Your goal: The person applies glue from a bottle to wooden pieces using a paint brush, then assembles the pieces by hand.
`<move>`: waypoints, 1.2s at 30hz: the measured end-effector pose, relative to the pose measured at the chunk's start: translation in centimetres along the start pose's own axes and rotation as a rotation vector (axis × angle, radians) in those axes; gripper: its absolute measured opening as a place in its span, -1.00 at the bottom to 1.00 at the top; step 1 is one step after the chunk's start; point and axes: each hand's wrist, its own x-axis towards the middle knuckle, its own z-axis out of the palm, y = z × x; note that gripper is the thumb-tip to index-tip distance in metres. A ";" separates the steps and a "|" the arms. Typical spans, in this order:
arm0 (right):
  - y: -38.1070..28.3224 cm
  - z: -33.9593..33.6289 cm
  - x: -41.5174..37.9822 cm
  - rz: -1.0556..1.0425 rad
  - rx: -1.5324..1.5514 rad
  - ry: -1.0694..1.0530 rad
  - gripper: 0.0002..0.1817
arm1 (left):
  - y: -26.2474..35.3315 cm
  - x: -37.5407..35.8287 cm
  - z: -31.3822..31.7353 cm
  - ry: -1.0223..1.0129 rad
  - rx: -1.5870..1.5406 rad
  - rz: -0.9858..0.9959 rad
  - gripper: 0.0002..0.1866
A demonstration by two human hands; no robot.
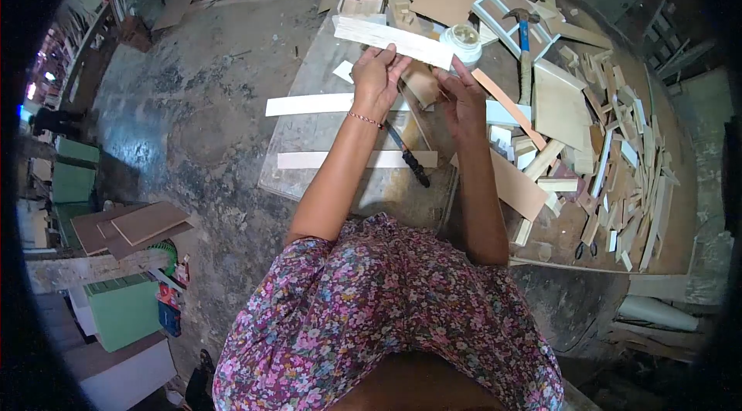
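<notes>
A pale, flat wooden strip (386,38) is held up over the table, tilted down toward the right. My left hand (375,79) pinches its lower edge near the middle, thumb on the face. At its right end, the fingers of my right hand (465,102) close on the corner. Just behind that end stands an open white jar (462,46). Below my hands, a white strip (305,105) and another pale strip (332,160) lie across the table. A thin blue tool with a black handle (416,168) overlaps the nearer strip.
A blue-handled hammer (524,36) lies by a white frame (495,17) at the back right. Wood offcuts (610,148) cover the table's right side, with scissors (585,250) near the front edge. Brown boards (139,225) and a green box (122,310) are at lower left.
</notes>
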 end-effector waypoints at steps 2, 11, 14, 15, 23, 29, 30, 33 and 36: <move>0.1 -0.4 0.3 0.002 0.059 -0.035 -0.51 | -0.1 -0.4 0.6 0.002 -0.019 0.005 -0.95; 0.1 -1.2 -0.1 0.068 -0.426 0.127 -0.50 | -1.5 1.3 -0.6 -0.005 0.033 -0.073 -0.89; 2.3 -5.7 2.1 -0.144 -0.882 0.048 -0.58 | -2.6 2.8 -1.4 -0.004 -0.031 -0.123 -0.93; 2.1 -6.0 2.3 -0.112 -0.868 0.054 -0.60 | -2.7 2.8 -1.1 0.003 -0.057 -0.128 -0.95; 0.0 -6.7 4.1 -0.212 -0.984 0.156 -0.68 | -3.9 4.3 0.6 -0.074 -0.022 -0.358 -0.72; -1.5 -5.5 7.2 -0.447 -1.208 0.293 -0.54 | -5.3 4.7 1.5 -0.137 0.135 -0.445 -0.77; -1.6 -5.4 7.9 -0.441 -1.261 0.317 -0.52 | -5.6 4.8 1.5 -0.128 0.147 -0.458 -0.79; -1.4 -5.6 9.5 -0.505 -1.325 0.288 -0.54 | -6.1 5.0 1.5 -0.115 0.301 -0.402 -0.83; -1.2 -5.3 10.3 -0.560 -1.390 0.259 -0.60 | -6.6 5.5 1.4 -0.103 0.407 -0.333 -0.82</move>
